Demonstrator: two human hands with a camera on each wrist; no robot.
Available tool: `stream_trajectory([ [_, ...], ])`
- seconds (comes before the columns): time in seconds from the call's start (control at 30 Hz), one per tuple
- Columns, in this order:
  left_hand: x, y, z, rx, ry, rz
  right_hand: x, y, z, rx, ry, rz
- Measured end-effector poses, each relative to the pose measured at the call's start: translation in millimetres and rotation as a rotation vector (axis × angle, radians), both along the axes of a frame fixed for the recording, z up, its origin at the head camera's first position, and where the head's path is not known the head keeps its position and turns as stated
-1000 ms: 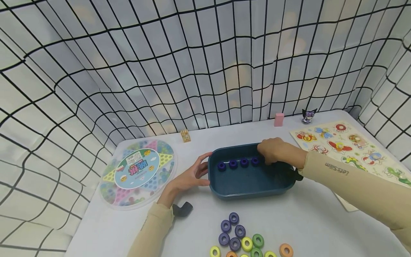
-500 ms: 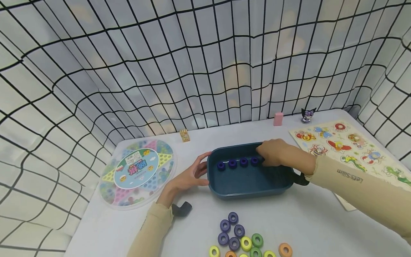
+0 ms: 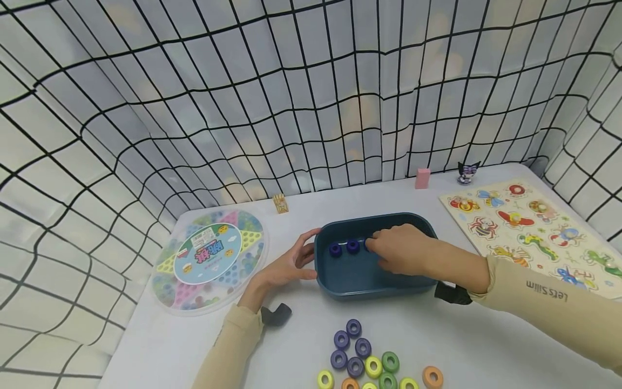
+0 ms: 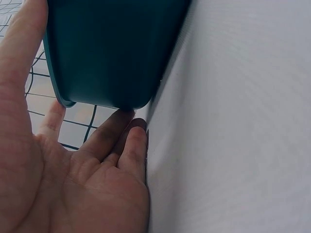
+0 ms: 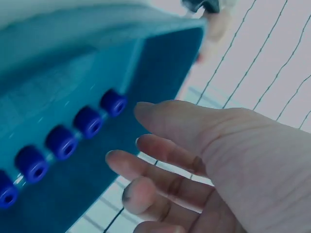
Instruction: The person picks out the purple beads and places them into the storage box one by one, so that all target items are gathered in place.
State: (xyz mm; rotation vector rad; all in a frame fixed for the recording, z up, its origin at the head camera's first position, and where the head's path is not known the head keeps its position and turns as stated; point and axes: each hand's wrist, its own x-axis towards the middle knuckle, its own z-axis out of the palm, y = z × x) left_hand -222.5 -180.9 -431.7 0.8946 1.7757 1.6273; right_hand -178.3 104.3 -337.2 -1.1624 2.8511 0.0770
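A dark teal plastic bin (image 3: 347, 278) stands on the white table. Along its floor, near the far wall, several purple ring-shaped beads (image 5: 60, 141) are lined up in a row. My left hand (image 3: 286, 267) is spread at the bin's left end; in the left wrist view its thumb and fingertips touch the bin. My right hand (image 3: 405, 251) is over the bin and hides the right part of the row in the head view. In the right wrist view its fingers are loosely bent, with nothing between them, close to the end of the row.
Loose purple beads (image 3: 342, 339), yellow, green and orange ones lie in front of the bin. A round clear case of colourful beads (image 3: 209, 259) is at left, an insect puzzle board (image 3: 525, 227) at right. A pink block (image 3: 422, 178) and small figurine (image 3: 467, 173) stand behind.
My right hand has moved left from the bin's far right corner toward the middle, covering part of the row. My left hand has stayed at the left end.
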Motion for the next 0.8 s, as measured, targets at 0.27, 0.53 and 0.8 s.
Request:
stream_trajectory([
  [0.27,-2.7,-1,-4.7,0.02,-0.003,-0.002,24.8,-18,-2.6,-0.02,0.026,0.132],
  [0.53,-0.1,1,0.2,0.018,0.003,-0.005,44.5,-33,-12.5,-0.047,-0.002,0.3],
  [0.8,1.8,1,4.9,-0.005,-0.002,-0.006,59.5,-40,-28.4,-0.029,-0.04,0.406],
])
